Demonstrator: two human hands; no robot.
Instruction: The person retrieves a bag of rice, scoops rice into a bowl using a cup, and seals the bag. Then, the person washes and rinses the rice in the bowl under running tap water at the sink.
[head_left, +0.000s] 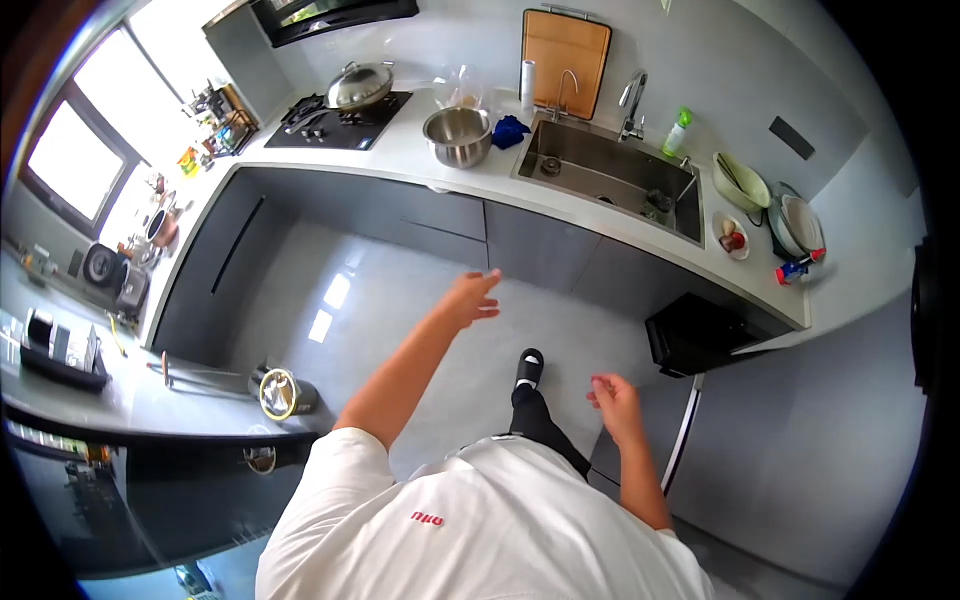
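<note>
My left hand [474, 299] is stretched out over the grey floor, in front of the dark lower cabinets. Its fingers are apart and nothing is in them. My right hand [614, 404] is lower and to the right, near the tall grey door panel [800, 440] with its pale vertical handle [685, 430]. The fingers of this hand are curled in, with a reddish spot at the tips; I cannot tell whether they hold anything. Neither hand touches the counter. Between the two, one foot in a black slipper [530, 368] stands on the floor.
Along the white counter [400, 165] are a steel pot [458, 138], a blue cloth [510, 131], a sink [600, 165], a green bowl [740, 182] and a lidded pan [360, 86] on the hob. A bin [285, 394] stands left; an open black box [695, 335] juts out right.
</note>
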